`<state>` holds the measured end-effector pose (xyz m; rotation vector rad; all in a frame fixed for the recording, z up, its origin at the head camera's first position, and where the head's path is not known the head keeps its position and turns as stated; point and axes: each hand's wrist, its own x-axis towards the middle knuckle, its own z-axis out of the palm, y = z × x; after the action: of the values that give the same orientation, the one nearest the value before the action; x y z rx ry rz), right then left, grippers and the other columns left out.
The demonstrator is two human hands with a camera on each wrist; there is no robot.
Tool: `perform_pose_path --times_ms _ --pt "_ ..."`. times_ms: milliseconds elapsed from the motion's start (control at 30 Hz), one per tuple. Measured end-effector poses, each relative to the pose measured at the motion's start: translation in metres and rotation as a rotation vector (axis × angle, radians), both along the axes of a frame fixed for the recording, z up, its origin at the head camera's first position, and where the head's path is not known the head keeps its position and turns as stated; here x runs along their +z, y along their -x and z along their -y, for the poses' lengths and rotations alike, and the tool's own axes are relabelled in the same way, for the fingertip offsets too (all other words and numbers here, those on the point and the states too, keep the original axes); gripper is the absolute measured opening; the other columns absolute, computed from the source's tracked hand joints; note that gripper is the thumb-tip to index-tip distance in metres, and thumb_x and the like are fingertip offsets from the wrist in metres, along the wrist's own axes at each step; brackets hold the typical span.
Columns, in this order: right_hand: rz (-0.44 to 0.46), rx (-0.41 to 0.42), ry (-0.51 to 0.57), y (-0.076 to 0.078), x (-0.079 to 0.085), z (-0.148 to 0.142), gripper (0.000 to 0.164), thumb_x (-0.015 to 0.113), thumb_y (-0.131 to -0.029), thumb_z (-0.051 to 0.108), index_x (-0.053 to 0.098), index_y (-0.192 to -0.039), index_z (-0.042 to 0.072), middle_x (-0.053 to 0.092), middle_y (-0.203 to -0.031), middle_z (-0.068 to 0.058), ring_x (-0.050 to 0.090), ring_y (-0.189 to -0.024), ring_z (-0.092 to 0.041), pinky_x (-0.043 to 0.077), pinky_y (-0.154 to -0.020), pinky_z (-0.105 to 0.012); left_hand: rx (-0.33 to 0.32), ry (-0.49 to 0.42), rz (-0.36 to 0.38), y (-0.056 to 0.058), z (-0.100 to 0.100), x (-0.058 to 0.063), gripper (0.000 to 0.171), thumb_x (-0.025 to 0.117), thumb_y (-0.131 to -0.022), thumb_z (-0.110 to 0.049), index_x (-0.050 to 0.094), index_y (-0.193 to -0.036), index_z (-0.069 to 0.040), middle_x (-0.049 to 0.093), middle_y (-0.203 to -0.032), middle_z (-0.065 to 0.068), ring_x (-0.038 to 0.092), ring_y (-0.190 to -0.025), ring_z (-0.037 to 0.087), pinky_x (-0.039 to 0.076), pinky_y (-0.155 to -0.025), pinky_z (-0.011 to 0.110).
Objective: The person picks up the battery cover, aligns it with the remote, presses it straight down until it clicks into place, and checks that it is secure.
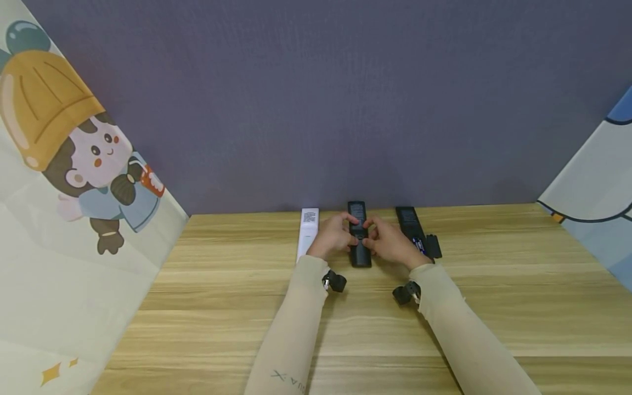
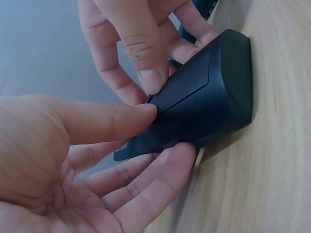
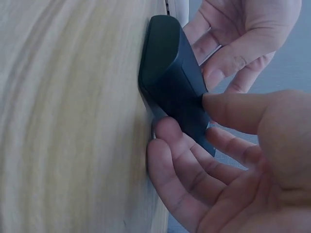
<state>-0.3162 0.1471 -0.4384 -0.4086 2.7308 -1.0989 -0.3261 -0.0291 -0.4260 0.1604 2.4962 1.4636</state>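
Observation:
A black remote control (image 1: 361, 258) lies back side up between both hands, its battery cover (image 2: 187, 87) in place with a thin seam round it. My left hand (image 1: 334, 236) holds it from the left, thumb on the back near the cover's edge and fingers along the side. From the right, my right hand (image 1: 390, 241) grips it the same way, its thumb (image 3: 233, 109) pressing beside the left thumb. The wrist views show the near end of the remote (image 3: 163, 53) close up, resting on the wooden table.
To the left lies a white remote (image 1: 309, 219), partly behind the left hand. On the right is another black remote (image 1: 408, 218) with its battery bay open and batteries (image 1: 418, 244) showing; a loose black cover (image 1: 433, 247) lies beside it. A dark wall (image 1: 345, 109) rises behind the table (image 1: 222, 307).

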Motion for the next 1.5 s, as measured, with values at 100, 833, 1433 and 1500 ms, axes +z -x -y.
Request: perform_pose_path --times_ms 100,833,1433,1500 --pt "0.006 0.007 -0.016 0.001 0.0 0.0 0.042 0.065 -0.1 0.014 0.048 -0.138 0.005 0.069 -0.097 -0.013 0.065 -0.071 -0.017 0.049 -0.061 -0.03 0.01 0.021 -0.004 0.001 -0.001 -0.001 0.05 0.078 -0.082 0.006 0.065 -0.126 -0.015 0.072 -0.104 0.014 0.068 -0.071 0.022 0.062 -0.068 0.034" --pt "0.025 -0.011 -0.068 0.001 -0.001 0.001 0.046 0.066 -0.101 0.019 0.049 -0.141 0.005 0.067 -0.115 -0.019 0.066 -0.081 -0.019 0.05 -0.072 -0.033 0.072 0.315 -0.131 -0.002 -0.009 0.004 0.049 0.082 -0.083 -0.009 0.066 -0.129 -0.016 0.071 -0.092 0.006 0.063 -0.073 0.016 0.048 -0.066 0.025" --pt "0.004 -0.039 -0.045 0.001 -0.006 0.003 0.045 0.068 -0.099 0.018 0.05 -0.139 0.006 0.067 -0.114 -0.018 0.066 -0.078 -0.018 0.051 -0.071 -0.033 0.118 0.349 -0.148 -0.004 -0.013 0.003 0.043 0.081 -0.082 -0.009 0.069 -0.123 -0.014 0.073 -0.115 0.011 0.065 -0.102 0.025 0.053 -0.092 0.038" --pt "0.001 -0.038 -0.046 0.001 -0.006 0.002 0.045 0.067 -0.099 0.017 0.05 -0.139 0.005 0.067 -0.113 -0.018 0.066 -0.078 -0.018 0.051 -0.072 -0.034 0.119 0.354 -0.16 -0.004 -0.013 0.003 0.043 0.081 -0.082 -0.009 0.069 -0.123 -0.013 0.074 -0.116 0.011 0.066 -0.104 0.026 0.053 -0.093 0.038"
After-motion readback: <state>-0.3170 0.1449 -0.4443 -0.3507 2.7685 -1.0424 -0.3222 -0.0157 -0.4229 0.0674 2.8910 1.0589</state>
